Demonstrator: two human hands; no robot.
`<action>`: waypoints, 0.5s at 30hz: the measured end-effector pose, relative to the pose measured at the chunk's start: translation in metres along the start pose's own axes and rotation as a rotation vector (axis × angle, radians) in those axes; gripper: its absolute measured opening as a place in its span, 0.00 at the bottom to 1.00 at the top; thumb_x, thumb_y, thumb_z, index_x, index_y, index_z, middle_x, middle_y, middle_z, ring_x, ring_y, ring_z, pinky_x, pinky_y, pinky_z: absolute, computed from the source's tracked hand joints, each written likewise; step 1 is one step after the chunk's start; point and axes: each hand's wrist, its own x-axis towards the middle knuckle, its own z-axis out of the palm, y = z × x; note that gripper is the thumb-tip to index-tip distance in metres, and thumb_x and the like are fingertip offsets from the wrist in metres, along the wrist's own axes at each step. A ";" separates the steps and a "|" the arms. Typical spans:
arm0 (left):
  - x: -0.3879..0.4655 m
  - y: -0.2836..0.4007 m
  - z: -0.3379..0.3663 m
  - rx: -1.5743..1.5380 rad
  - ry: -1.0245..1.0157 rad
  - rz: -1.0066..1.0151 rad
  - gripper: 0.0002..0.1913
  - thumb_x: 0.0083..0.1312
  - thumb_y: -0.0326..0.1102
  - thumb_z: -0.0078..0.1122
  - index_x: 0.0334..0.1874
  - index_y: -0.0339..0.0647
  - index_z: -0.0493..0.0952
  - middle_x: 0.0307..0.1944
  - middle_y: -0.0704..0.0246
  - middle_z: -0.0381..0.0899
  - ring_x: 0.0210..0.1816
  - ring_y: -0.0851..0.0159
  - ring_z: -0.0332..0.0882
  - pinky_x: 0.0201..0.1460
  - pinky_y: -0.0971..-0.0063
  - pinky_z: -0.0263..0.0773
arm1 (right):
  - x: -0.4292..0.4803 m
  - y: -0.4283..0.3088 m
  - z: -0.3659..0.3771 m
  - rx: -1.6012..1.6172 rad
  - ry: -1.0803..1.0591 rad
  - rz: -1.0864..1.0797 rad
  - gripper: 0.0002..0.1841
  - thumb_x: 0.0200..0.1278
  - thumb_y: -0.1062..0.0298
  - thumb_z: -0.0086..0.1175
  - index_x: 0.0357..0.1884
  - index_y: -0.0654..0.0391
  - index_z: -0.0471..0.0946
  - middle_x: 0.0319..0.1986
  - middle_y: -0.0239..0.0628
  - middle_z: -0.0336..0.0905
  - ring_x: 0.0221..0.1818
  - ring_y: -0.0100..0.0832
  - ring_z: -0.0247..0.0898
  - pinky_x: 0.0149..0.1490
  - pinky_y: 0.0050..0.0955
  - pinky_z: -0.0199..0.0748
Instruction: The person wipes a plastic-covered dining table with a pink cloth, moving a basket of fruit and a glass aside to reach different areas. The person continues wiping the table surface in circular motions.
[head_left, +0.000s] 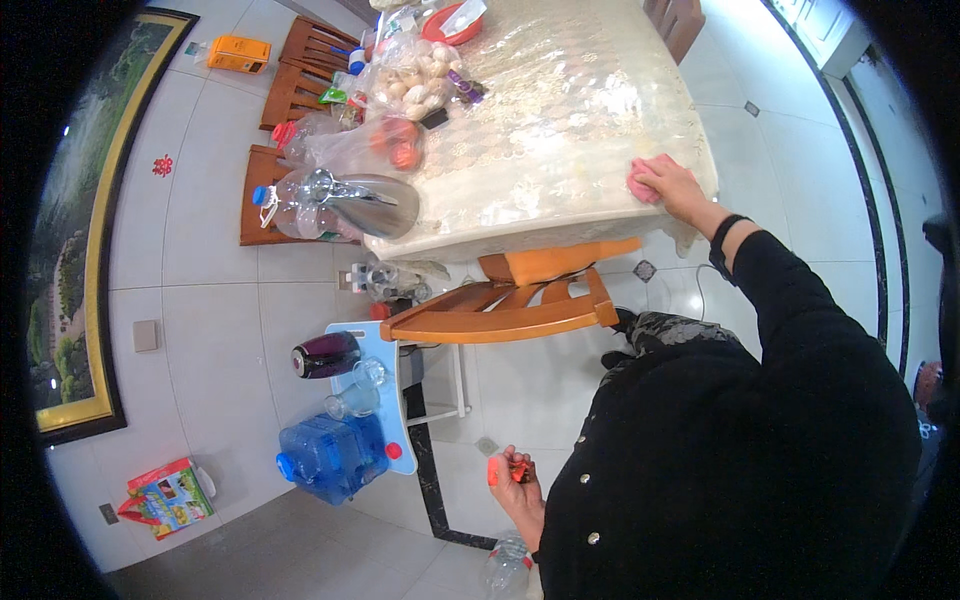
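Observation:
My right hand grips a crumpled pink cloth and presses it to the tabletop close to a corner. A cream patterned tablecloth under a shiny clear cover spreads over the table. Held away from the table, my left hand is curled around small bright red pieces, whose kind I cannot make out. A wooden chair with an orange cloth on it stands against the table's side, between my two hands.
On the table are a metal vacuum jug, a bag of red fruit, a bag of pale round food and a red basin. A light-blue stand bears a dark thermos, glasses and a blue water jug.

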 end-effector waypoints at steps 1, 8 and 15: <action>0.000 -0.002 0.001 0.000 -0.005 0.009 0.10 0.70 0.36 0.61 0.41 0.35 0.77 0.34 0.65 0.81 0.31 0.66 0.79 0.35 0.73 0.78 | -0.010 0.003 -0.002 0.096 -0.002 0.079 0.21 0.61 0.72 0.51 0.57 0.47 0.78 0.65 0.39 0.69 0.65 0.41 0.65 0.66 0.36 0.64; -0.021 -0.027 0.006 -0.101 0.007 0.024 0.09 0.70 0.35 0.61 0.41 0.35 0.77 0.35 0.64 0.81 0.31 0.66 0.79 0.38 0.70 0.78 | 0.011 -0.003 0.032 0.106 0.138 -0.202 0.17 0.56 0.73 0.52 0.49 0.49 0.79 0.60 0.38 0.73 0.62 0.44 0.67 0.63 0.36 0.67; -0.039 -0.063 0.061 -0.110 0.270 0.023 0.08 0.71 0.34 0.60 0.39 0.36 0.76 0.37 0.63 0.82 0.30 0.66 0.78 0.39 0.68 0.79 | 0.183 -0.001 0.040 0.119 0.108 -0.406 0.17 0.57 0.72 0.51 0.50 0.49 0.78 0.58 0.40 0.72 0.61 0.44 0.68 0.63 0.39 0.65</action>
